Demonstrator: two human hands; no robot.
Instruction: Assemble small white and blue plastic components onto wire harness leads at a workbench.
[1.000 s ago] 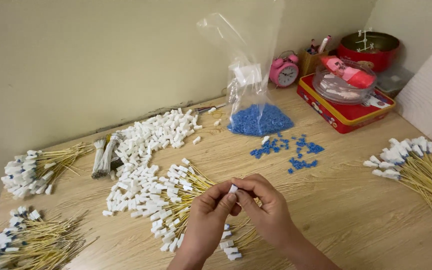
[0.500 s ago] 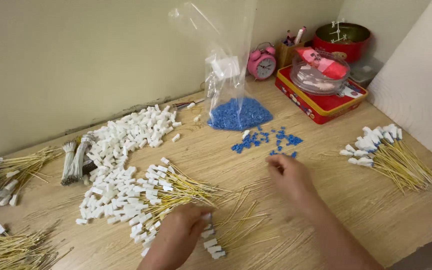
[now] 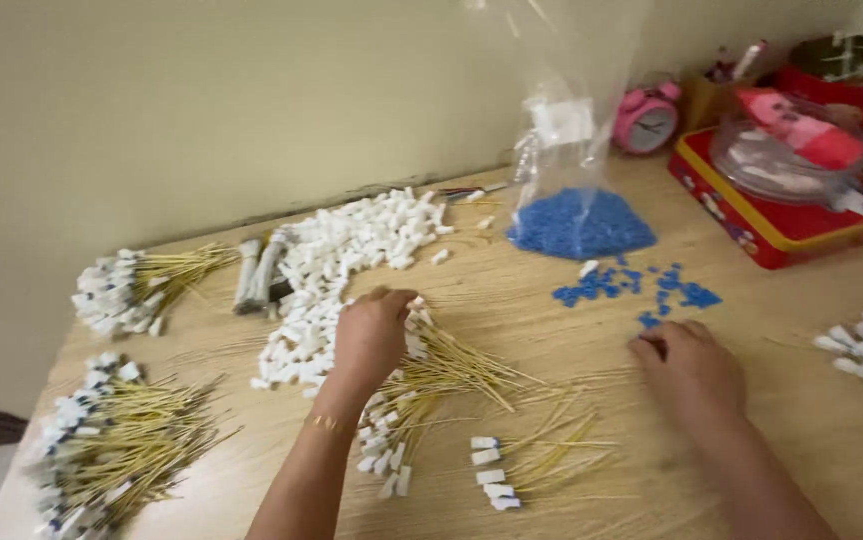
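Both hands (image 3: 372, 335) (image 3: 687, 370) grip-free; four stick piles (image 3: 132, 445).

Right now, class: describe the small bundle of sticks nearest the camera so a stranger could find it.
Start at the wooden table, near its front edge between the two hands. The small bundle lies there: a few thin yellow sticks with white caps at their left ends. Unlike neighbouring heaps, it is sparse and neatly spaced.

Blue beads (image 3: 580, 222), white caps (image 3: 352, 250), pink clock (image 3: 646, 118), red tin (image 3: 772, 225).
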